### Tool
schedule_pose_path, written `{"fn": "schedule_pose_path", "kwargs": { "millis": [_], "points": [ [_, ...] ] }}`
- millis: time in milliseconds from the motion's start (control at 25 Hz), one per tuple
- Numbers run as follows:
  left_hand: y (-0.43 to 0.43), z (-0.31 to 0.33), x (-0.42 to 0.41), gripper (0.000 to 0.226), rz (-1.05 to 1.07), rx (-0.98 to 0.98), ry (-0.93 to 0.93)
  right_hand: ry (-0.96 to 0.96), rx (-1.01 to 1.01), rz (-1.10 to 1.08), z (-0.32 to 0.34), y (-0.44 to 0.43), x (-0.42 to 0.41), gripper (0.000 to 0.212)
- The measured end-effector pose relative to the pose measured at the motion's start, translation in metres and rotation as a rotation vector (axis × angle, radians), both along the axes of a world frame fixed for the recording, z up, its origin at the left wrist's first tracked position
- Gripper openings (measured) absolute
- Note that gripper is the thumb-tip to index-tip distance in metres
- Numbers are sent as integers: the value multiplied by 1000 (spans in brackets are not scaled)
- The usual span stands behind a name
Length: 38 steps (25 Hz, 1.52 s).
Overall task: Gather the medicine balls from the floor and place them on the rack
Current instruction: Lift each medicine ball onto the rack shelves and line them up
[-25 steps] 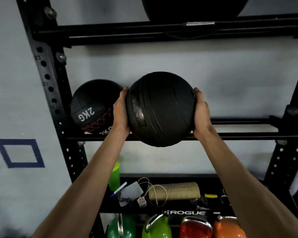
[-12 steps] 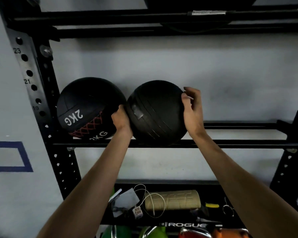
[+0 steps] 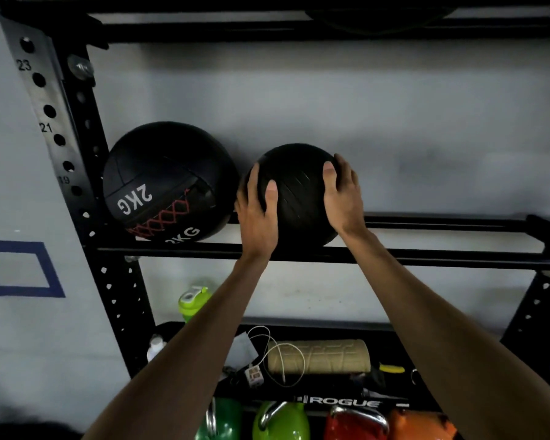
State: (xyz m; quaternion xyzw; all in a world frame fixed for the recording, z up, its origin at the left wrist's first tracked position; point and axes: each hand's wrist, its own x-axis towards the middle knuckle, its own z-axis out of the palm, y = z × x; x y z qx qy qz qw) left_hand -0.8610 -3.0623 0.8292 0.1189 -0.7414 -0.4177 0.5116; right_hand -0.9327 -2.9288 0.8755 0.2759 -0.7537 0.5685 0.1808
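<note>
Two black medicine balls sit side by side on the middle level of a black steel rack (image 3: 426, 257), seen from the person's own eye line, with pale wall behind. The ribbed black medicine ball (image 3: 299, 198) is the right one of the pair, and its underside meets the front rail of that level. Both bare hands hold it. The left hand (image 3: 256, 214) wraps its left side, thumb laid on the front face and fingers curving round out of sight, into the narrow space beside the neighbouring ball. The right hand (image 3: 343, 198) cups the right side the same way, thumb on the front and fingers curled over the upper edge. To the left rests the 2KG medicine ball (image 3: 169, 182), larger, with white lettering and red cross-stitching, close to the rack's perforated upright (image 3: 54, 128), which carries the numbers 23, 21 and 19. The left hand hides whether the two balls touch. At the very top edge, the underside of another dark ball (image 3: 378, 17) shows on the level above. On the shelf below lie a tan foam roller (image 3: 318, 357), a looped white cable (image 3: 267, 338) and a lime-green bottle (image 3: 192, 301); that shelf's front edge reads ROGUE. Under it stand kettlebells in a row: a light green kettlebell (image 3: 281, 423), a red kettlebell (image 3: 353, 423) and an orange kettlebell (image 3: 423, 427). On the wall at far left is a blue tape square (image 3: 19, 269).
</note>
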Motion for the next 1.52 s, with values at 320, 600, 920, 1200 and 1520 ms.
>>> {"fn": "schedule_pose_path", "kwargs": {
  "millis": [320, 600, 920, 1200, 1520],
  "points": [
    [21, -23, 25, 59, 99, -41, -32, 40, 29, 1, -38, 29, 37, 58],
    [96, -160, 95, 56, -40, -287, -124, 192, 176, -96, -203, 90, 120, 32],
    [150, -358, 151, 34, -386, -102, -989, -350, 568, -41, -395, 178, 193, 26],
    [218, -465, 195, 33, -501, -15, -1484, -746, 780, 72, -512, 250, 225, 35],
    [276, -589, 232, 34, -470, 229, -1793, -1017, 992, 234, -653, 330, 226, 35]
  ]
}}
